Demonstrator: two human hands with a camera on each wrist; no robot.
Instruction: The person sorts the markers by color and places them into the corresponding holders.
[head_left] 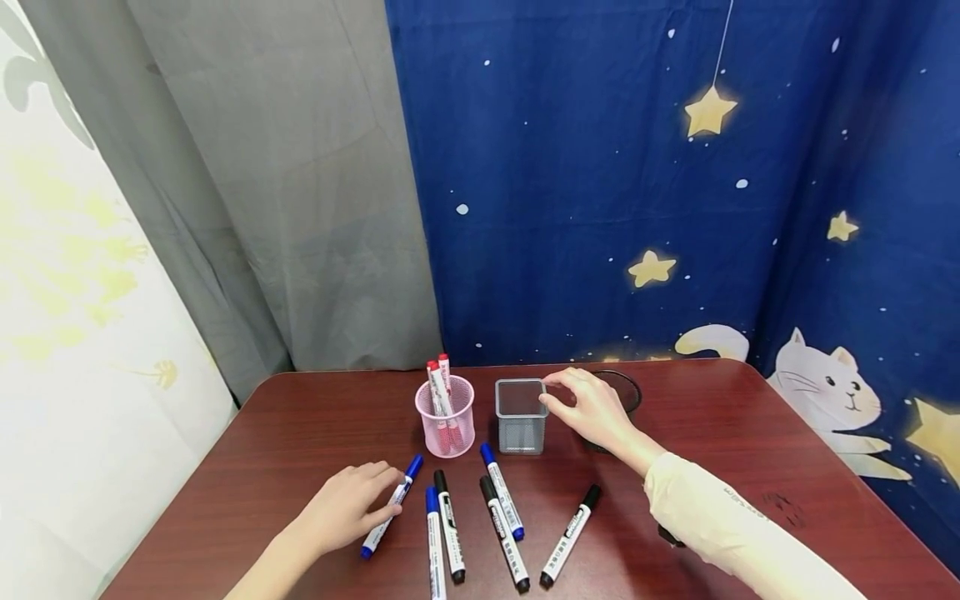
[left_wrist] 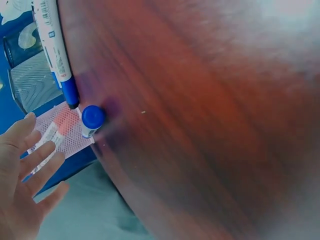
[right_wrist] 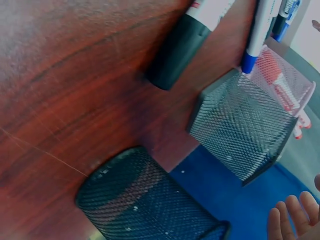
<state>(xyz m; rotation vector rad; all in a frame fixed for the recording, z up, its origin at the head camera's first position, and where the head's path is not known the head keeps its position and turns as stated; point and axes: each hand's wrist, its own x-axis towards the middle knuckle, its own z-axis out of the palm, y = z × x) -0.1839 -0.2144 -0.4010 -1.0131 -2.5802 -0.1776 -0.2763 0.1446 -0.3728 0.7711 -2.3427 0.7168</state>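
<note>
My left hand (head_left: 351, 505) is over a blue-capped whiteboard marker (head_left: 377, 533) on the table, fingers loosely spread and holding nothing. In the left wrist view that marker's blue end (left_wrist: 93, 116) shows beyond the fingertips. My right hand (head_left: 596, 410), fingers relaxed, has its fingertips right at the right rim of a grey square mesh pen holder (head_left: 521, 435). Nothing shows inside this holder. Behind the right hand stands a black round mesh pen holder (right_wrist: 150, 200), partly hidden in the head view. A pink round mesh holder (head_left: 429, 435) with red-capped markers (head_left: 438, 385) stands to the left.
Several blue and black markers lie spread across the front of the brown table (head_left: 315, 417), among them a black marker (head_left: 570, 537) at the right and a blue marker (head_left: 502, 492) before the grey holder. Curtains (head_left: 600, 167) hang behind the table's back edge.
</note>
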